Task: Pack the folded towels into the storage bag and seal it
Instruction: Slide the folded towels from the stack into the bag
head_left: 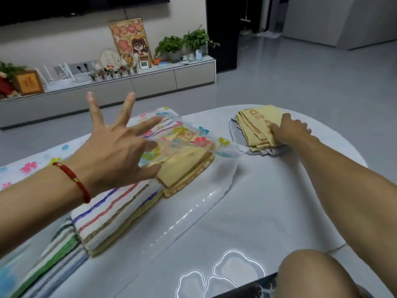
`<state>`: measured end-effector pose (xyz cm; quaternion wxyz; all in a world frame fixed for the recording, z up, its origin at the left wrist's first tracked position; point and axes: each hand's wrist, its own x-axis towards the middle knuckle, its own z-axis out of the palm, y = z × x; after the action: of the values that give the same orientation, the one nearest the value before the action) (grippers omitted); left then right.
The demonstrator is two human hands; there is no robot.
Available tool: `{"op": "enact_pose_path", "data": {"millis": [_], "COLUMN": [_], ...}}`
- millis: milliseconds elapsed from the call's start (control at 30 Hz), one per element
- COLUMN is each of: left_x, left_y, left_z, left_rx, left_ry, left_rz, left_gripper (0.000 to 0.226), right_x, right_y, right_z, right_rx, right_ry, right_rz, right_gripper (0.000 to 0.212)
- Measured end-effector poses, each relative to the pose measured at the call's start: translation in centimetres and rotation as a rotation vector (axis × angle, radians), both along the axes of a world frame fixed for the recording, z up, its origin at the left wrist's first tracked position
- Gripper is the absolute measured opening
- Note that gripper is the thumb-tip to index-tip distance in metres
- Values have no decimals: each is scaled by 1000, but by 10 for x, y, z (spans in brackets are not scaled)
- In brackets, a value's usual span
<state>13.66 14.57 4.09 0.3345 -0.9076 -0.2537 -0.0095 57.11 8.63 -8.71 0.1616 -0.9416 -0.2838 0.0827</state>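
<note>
A clear storage bag (193,203) printed with coloured flowers lies across the pale table, its open mouth facing right. Inside it sit striped towels (111,214) and a yellow towel (184,164). My left hand (116,151) hovers above the bag with fingers spread wide, holding nothing. At the far right a stack of folded yellow towels (255,123) rests on grey ones. My right hand (287,130) lies on that stack, fingers curled over its near edge, gripping the top yellow towel.
The pale grey table (268,211) has a rounded far edge, and a white cloud pattern (227,274) marks its near side. My knee (318,274) shows at the bottom right. A low cabinet (150,82) with plants and frames stands beyond on the grey floor.
</note>
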Motion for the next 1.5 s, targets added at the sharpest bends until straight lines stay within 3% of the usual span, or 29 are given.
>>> {"op": "enact_pose_path", "data": {"millis": [100, 267, 400, 500, 567, 633, 767, 933, 1100, 1167, 1233, 1300, 1367, 1500], "left_x": [-2, -6, -12, -22, -33, -45, -63, -69, -75, -77, -80, -83, -86, -89], "left_y": [5, 9, 3, -7, -12, -13, -13, -21, -35, -37, -36, -34, -35, -38], "left_z": [-1, -5, -3, 1, 6, 11, 28, 58, 77, 85, 92, 96, 97, 89], "left_rx": [-15, 48, 101, 90, 73, 32, -115, -78, -19, -12, -10, 1, 2, -9], "left_ry": [-31, -50, -24, 25, 82, 132, 150, 193, 162, 133, 104, 91, 83, 60], "left_rz": [-37, -58, -55, 53, 154, 246, 403, 428, 394, 392, 404, 408, 397, 358], "left_gripper": [78, 74, 73, 77, 86, 90, 75, 66, 60, 61, 69, 70, 67, 65], "right_x": [10, 22, 30, 21, 6, -11, -56, -133, -248, -292, -328, -357, -377, -385], "right_y": [11, 13, -10, -50, -83, -115, -167, -189, -144, -108, -68, -29, -5, 13], "right_z": [-2, 17, 40, 53, 61, 70, 104, 145, 130, 115, 95, 65, 32, 0], "right_rx": [-1, 90, 166, 304, 268, 254, 297, 183, 100, 286, 583, 785, 745, 674], "right_ry": [-64, -24, 223, 618, 780, 812, 806, 985, 1166, 1236, 1293, 1203, 1005, 1027], "right_rz": [-55, -21, 47, 36, 122, 209, 326, 644, 896, 877, 701, 503, 405, 371], "right_gripper": [50, 63, 87, 91, 80, 59, 29, 41, 36, 35, 35, 34, 40, 47]}}
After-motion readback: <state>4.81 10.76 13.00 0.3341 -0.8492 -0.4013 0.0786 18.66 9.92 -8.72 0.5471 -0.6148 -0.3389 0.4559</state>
